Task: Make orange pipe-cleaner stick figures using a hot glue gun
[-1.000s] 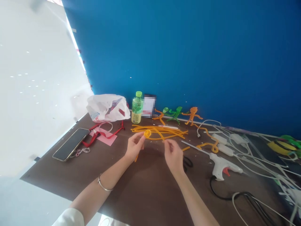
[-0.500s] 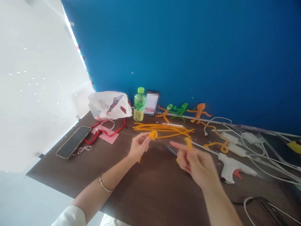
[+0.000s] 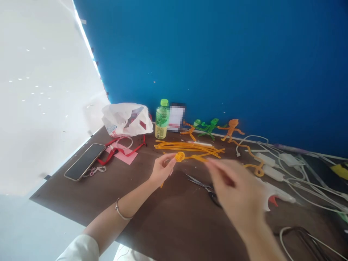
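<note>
Between thumb and fingers, my left hand [image 3: 163, 168] pinches a coiled yellow pipe-cleaner piece [image 3: 179, 157]. A short stem end hangs below that hand. My right hand [image 3: 231, 185], blurred, grips a yellow pipe cleaner [image 3: 200, 158] whose tip points left toward the coil, with a gap between them. Just under the right hand lie black-handled scissors [image 3: 199, 182], their blades toward the left and part of the handle hidden. Behind both hands is a bundle of loose yellow pipe cleaners [image 3: 187, 146].
Pipe-cleaner figures [image 3: 213, 127] stand along the blue wall. A green-capped bottle [image 3: 162, 119], white plastic bag [image 3: 126, 119] and phone [image 3: 85, 162] are at the back and left. To the right, a glue gun [image 3: 281, 194], partly hidden, lies near tangled white cables [image 3: 299, 168].
My right hand has turned, bringing its yellow pipe cleaner from upright to pointing left near the coil. The scissors show more now. My left hand stays nearly in place.
</note>
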